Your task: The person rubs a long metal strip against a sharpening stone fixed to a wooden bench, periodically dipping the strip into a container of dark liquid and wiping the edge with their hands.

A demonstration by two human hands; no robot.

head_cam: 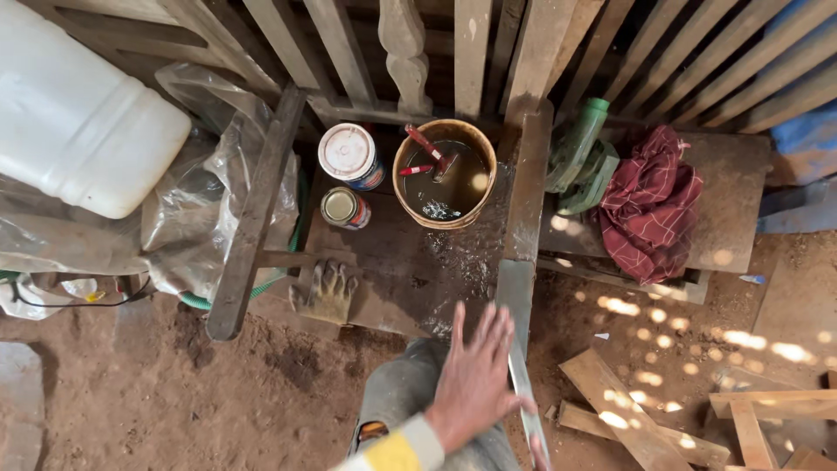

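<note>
Left hand (475, 379) flat, fingers spread and released, palm on long blade (521, 349) at near end of wet plank (526, 192). Right hand out of view. Bucket (444, 173) of murky water just left, far side. Risk: wet surface, palm slides toward edge, cuts; knock tips bucket onto tins (350, 155).

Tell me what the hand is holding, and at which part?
The left hand lies open with fingers spread against a long grey strip, near its lower end. It is touching, not gripping. No other hand shows.
</note>
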